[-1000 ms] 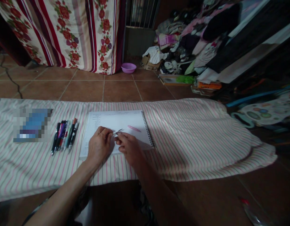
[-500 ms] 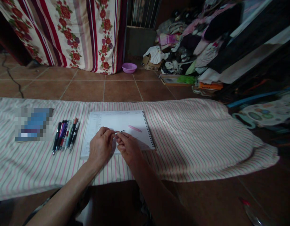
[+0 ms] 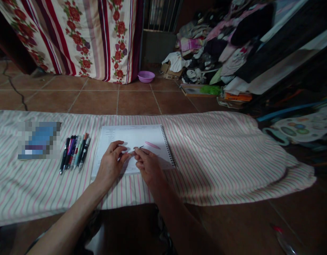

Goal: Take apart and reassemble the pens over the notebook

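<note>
A white spiral notebook (image 3: 131,136) lies open on a striped cloth (image 3: 219,152). Both hands meet over its lower half. My left hand (image 3: 110,164) and my right hand (image 3: 148,164) each pinch one end of a thin pen part (image 3: 138,148) held just above the page. The fingers of both hands are closed on it. A pink pen piece (image 3: 152,145) lies loose on the page, just right of my right fingertips.
A row of several pens (image 3: 74,152) lies left of the notebook, beside a blurred blue item (image 3: 39,140). A purple bowl (image 3: 145,76) sits on the tiled floor by a floral curtain (image 3: 80,35). Piled clothes (image 3: 211,46) fill the far right.
My left hand's fingers have loosened and spread a little, and the thin pen part has shifted slightly to the right between the two hands.
</note>
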The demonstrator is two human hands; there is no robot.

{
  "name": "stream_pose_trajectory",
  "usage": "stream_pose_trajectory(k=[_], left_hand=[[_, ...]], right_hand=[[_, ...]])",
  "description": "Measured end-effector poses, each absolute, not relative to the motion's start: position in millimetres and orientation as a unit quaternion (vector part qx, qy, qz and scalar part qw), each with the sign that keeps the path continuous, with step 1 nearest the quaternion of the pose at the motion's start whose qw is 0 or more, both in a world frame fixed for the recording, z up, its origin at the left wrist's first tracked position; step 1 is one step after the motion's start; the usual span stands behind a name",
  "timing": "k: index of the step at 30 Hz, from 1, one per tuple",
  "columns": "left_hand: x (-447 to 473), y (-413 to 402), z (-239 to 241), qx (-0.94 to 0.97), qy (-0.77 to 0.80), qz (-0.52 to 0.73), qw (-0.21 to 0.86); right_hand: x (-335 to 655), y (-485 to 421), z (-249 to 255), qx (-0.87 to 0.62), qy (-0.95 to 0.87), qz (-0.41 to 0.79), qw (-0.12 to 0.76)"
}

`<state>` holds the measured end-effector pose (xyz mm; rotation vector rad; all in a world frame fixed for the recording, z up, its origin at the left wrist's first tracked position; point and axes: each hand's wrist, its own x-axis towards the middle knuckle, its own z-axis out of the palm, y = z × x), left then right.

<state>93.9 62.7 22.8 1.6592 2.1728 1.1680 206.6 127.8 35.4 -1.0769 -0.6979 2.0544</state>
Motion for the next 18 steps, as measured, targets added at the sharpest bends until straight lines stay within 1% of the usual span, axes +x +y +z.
stream_pose_trajectory(k=[8,18], left_hand=[[92.2,60.6,20.8,0.559,0.726,0.391,0.086],[90.0,55.6,25.2,0.572,0.738,0.352,0.065]], right_hand=[[206.6,127.4,37.2,-0.43,-0.274,0.779,0.365],[211.5,132.5,39.4,-0.459,-0.275,0.757,0.376]])
